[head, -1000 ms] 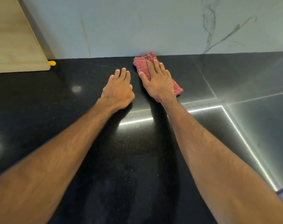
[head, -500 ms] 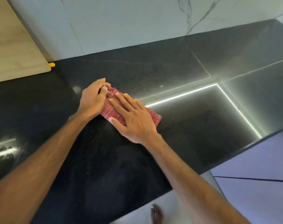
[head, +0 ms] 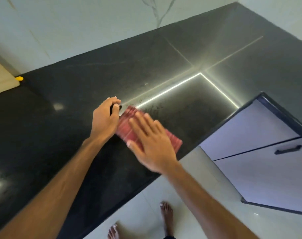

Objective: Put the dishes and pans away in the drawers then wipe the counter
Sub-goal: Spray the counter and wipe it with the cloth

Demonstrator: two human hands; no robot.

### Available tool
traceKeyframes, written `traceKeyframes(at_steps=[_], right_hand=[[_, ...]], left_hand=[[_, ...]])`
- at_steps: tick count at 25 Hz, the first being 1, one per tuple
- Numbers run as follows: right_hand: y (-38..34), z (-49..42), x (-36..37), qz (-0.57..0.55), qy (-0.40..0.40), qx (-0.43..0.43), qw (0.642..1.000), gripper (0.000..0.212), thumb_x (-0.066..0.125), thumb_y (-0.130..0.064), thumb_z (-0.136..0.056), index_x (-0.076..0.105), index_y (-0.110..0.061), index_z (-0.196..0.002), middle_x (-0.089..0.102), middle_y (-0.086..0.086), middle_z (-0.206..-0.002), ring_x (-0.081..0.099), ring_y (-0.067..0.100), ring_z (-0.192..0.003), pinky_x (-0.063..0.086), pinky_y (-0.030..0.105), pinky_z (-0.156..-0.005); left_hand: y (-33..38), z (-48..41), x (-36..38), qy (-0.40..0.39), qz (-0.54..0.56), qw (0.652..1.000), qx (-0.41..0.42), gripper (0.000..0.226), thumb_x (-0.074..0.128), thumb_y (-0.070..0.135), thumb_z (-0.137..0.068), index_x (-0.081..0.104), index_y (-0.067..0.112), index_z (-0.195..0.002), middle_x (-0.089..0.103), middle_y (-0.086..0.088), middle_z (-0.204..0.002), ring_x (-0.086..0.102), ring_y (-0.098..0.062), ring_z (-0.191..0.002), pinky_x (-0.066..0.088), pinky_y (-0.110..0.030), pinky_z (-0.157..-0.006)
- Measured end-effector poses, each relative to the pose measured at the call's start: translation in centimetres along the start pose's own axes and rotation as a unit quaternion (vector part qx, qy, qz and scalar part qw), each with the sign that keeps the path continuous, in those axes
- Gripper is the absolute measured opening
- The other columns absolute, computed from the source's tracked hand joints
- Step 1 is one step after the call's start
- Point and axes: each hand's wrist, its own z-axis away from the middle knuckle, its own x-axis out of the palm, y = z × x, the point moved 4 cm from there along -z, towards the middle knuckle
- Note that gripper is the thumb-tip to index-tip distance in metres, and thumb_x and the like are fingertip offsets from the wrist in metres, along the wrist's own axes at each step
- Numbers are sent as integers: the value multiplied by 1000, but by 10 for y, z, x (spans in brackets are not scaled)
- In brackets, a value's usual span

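1. Black table (head: pixel 60 135): dull smears and specks (head: pixel 152 107) near the middle, beside the bright reflected line. Likely to stay behind if strokes stop short of them.
2. Drawer fronts (head: pixel 250 169) below the right stretch of the table: shut, as far as can be seen. No risk judged there.
3. Red checked cloth (head: pixel 126 128): folded, flat on the table close to its front edge, mostly under the right grip. Could slip over that edge to the floor (head: pixel 189 195) on a stroke carried too far forward. Could also bunch or unfold under uneven pressure.
4. Right grip (head: pixel 152 144): fingers straight and spread, palm pressing the cloth, clasping nothing. Blurred. With flat pressure alone, could skid off the cloth and smear the table bare-handed.
5. Left grip (head: pixel 103 121): at the cloth's far-left end, fingers curled. Cannot tell whether pinching the cloth or holding nothing. Could block or drag the cloth.
6. Small yellow thing (head: pixel 19 78) at the far-left corner: well apart, easily skipped around.
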Motion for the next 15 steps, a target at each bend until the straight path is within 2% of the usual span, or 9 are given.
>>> traceKeyframes(at_steps=[4, 8, 12, 15], right_hand=[[11, 44, -1, -1, -9, -36, 999, 71, 29, -65, -104, 12, -32, -165, 2, -9, -173, -7, 12, -159, 10, 44, -129], [86, 29, -21, 10, 22, 9, 1000, 70, 32, -66, -103, 19, -34, -164, 8, -11, -172, 1, 11, -159, 16, 45, -128], [198, 8, -54, 48, 31, 109, 992, 72, 17, -67, -102, 10, -31, -165, 1, -8, -173, -6, 13, -159, 7, 46, -129], [209, -5, -53, 68, 22, 94, 993, 71, 11, -56, -106, 4, -19, -165, -4, 1, -173, -11, 16, -159, 5, 45, -130]], left_hand=[[26, 10, 34, -53, -38, 996, 60, 26, 50, 17, -104, 72, 14, -117, 56, -1, -146, 46, -10, -137, 27, -17, -109], [58, 9, 80, -95, -21, 990, 106, 27, 47, 19, -106, 69, 12, -121, 53, -4, -149, 41, -11, -141, 24, -18, -111], [83, 1, 124, -119, -18, 985, 123, 30, 48, 24, -105, 63, 16, -130, 44, -2, -156, 31, -12, -149, 25, -33, -122], [100, -4, 149, -118, -36, 985, 119, 34, 54, 19, -101, 58, 19, -135, 37, 0, -160, 26, -15, -152, 24, -41, -125]])
